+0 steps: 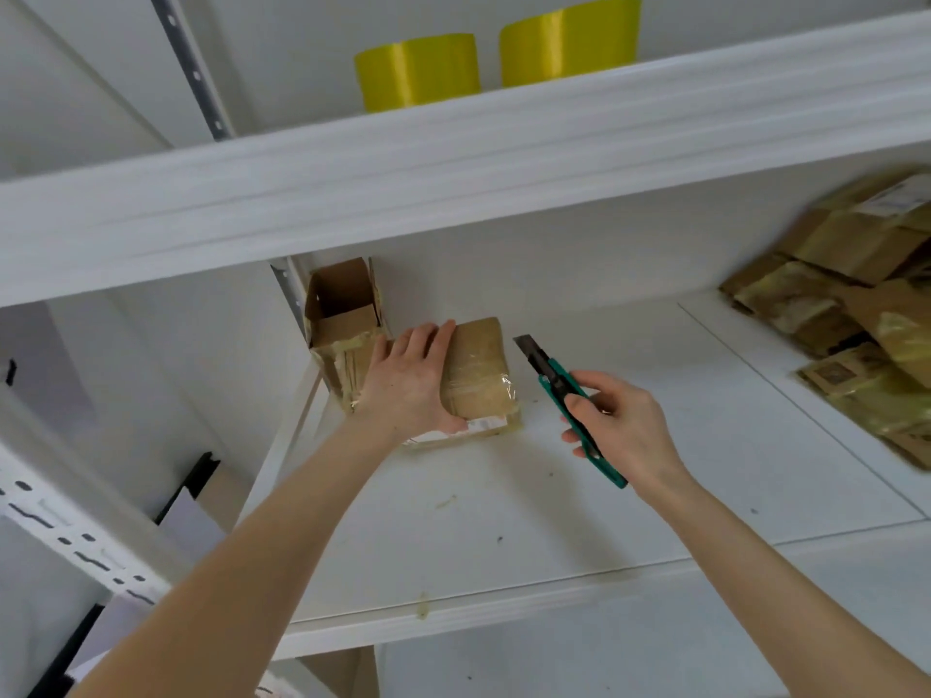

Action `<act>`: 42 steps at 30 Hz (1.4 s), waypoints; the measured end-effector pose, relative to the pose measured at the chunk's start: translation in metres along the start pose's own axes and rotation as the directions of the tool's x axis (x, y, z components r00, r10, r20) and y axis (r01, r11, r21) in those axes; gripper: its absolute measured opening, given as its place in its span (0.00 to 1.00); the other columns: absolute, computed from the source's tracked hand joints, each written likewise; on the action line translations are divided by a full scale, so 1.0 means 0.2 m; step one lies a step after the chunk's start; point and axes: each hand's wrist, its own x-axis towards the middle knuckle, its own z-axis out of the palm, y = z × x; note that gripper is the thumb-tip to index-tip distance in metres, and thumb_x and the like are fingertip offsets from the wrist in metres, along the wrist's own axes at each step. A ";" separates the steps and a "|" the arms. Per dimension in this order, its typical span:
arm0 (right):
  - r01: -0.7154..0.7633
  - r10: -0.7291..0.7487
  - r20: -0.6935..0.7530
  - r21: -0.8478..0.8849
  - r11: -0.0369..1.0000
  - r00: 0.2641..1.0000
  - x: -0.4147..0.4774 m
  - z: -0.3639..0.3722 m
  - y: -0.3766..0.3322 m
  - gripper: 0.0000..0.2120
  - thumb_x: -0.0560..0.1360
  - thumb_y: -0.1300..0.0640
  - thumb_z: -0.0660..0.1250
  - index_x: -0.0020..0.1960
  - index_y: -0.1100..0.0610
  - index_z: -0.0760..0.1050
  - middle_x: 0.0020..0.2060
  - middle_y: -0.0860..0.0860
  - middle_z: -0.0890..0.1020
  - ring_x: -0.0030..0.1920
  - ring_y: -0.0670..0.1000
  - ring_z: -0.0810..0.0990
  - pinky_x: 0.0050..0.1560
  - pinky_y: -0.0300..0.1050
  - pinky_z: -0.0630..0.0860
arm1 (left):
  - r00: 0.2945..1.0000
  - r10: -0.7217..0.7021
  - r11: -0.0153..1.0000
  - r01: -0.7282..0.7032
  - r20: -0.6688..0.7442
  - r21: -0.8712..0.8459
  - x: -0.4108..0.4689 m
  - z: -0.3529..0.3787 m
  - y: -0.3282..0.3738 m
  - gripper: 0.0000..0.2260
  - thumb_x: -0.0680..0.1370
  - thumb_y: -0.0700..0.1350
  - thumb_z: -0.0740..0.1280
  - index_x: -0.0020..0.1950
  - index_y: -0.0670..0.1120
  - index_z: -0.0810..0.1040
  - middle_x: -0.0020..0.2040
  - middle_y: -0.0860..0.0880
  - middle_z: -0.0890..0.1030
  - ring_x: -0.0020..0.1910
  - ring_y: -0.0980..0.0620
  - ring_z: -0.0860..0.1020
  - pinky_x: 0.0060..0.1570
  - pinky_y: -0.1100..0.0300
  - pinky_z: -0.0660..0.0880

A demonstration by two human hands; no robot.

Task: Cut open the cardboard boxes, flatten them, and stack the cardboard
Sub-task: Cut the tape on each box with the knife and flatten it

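On the white shelf [604, 496], the taped box [478, 370] sits under the left hand [408, 385], fingers [428, 340] laid over its top and thumb hooked round its near edge. Just right of the box, the right hand [624, 425] grips a green knife [554, 380], blade out and aimed at the box's free right side. The box's long axis runs away from the person, so the cut likely starts there.

A white upper shelf [504, 158] carries two rolls side by side, the left yellow roll [417, 73] and the right yellow roll [569, 42], with a grey slotted upright [189, 68] rising behind them at the left. The white lower shelf [554, 521] has small specks and a yellowish smear [446, 502] on it. Down at the left are a white slotted rail [75, 541] and a black strip [194, 483].
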 end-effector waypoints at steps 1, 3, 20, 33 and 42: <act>0.017 -0.017 0.010 -0.013 1.000 1.000 -0.03 -0.02 0.01 0.12 0.77 0.62 0.67 0.54 0.47 0.79 0.38 0.53 0.83 0.30 0.49 0.83 0.28 0.39 0.76 | 1.000 -0.001 1.000 0.001 0.003 -0.004 0.00 0.00 0.00 0.56 0.59 0.68 0.73 0.78 0.48 0.49 0.73 0.48 0.59 0.72 0.46 0.60 0.72 0.45 0.53; 0.032 -0.032 0.012 -0.008 0.999 0.999 -0.05 -0.03 0.01 0.13 0.75 0.62 0.68 0.55 0.46 0.79 0.37 0.52 0.83 0.29 0.49 0.82 0.28 0.38 0.76 | 1.000 -0.006 1.000 0.006 0.008 -0.010 0.00 -0.01 0.00 0.56 0.60 0.68 0.73 0.78 0.49 0.48 0.73 0.48 0.59 0.72 0.46 0.60 0.72 0.45 0.52; 0.076 -0.069 0.080 -0.096 0.993 0.994 0.03 0.03 -0.02 0.16 0.75 0.60 0.69 0.60 0.46 0.80 0.39 0.50 0.84 0.30 0.47 0.82 0.30 0.38 0.77 | 0.999 -0.035 0.998 0.034 -0.022 -0.047 -0.05 -0.01 -0.02 0.56 0.59 0.65 0.75 0.78 0.48 0.51 0.73 0.47 0.61 0.72 0.45 0.61 0.73 0.43 0.54; 0.068 -0.034 0.183 -0.181 0.981 0.983 0.04 -0.01 -0.02 0.17 0.75 0.60 0.69 0.63 0.48 0.78 0.32 0.40 0.83 0.28 0.47 0.82 0.29 0.34 0.74 | 0.999 -0.049 0.996 0.047 -0.023 -0.076 -0.05 0.00 -0.02 0.56 0.59 0.65 0.76 0.78 0.49 0.52 0.72 0.48 0.62 0.72 0.46 0.60 0.73 0.45 0.53; 0.053 0.001 0.259 -0.203 0.978 0.966 -0.01 -0.08 -0.03 0.17 0.75 0.61 0.69 0.61 0.46 0.79 0.40 0.50 0.86 0.29 0.47 0.81 0.29 0.34 0.74 | 0.999 -0.049 0.995 0.050 0.012 -0.087 -0.01 -0.01 -0.04 0.55 0.60 0.65 0.75 0.78 0.50 0.50 0.73 0.48 0.61 0.72 0.45 0.61 0.74 0.45 0.53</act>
